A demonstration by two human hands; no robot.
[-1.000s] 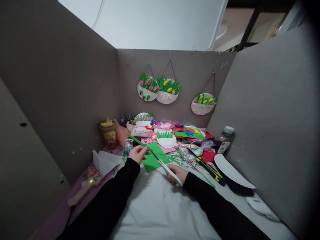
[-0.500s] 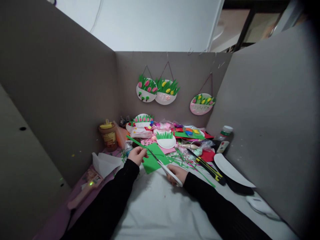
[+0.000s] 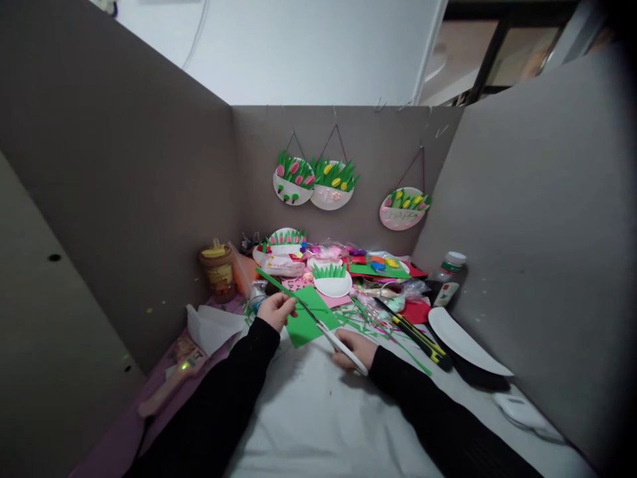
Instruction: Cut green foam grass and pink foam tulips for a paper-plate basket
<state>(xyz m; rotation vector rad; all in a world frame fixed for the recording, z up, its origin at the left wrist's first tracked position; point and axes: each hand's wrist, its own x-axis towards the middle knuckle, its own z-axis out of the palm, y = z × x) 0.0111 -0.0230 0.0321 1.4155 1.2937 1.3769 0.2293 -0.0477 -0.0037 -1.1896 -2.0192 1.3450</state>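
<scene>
Pinched in my left hand (image 3: 277,311) is a narrow green paper strip (image 3: 275,279), its far end pointing up and left. My right hand (image 3: 354,350) grips a pair of scissors (image 3: 343,346) by the white handles. The dark blades reach up-left to the strip, close to my left fingertips; whether they are parted is hard to tell. Below the blades a green paper sheet (image 3: 307,332) lies on the white-covered table. Just beyond it stands a folded paper plate (image 3: 333,285) with green paper grass along its top edge.
Green paper scraps (image 3: 368,322) lie right of the sheet, beside black-and-yellow utility knives (image 3: 421,338). A white half plate (image 3: 460,338) and a bottle (image 3: 448,275) are at right. A lidded cup (image 3: 217,272) stands at left. Decorated plates (image 3: 332,192) hang on the back panel.
The whole view has shifted slightly right and down. Both hands keep their hold on the strip and scissors, with hardly any movement between them.
</scene>
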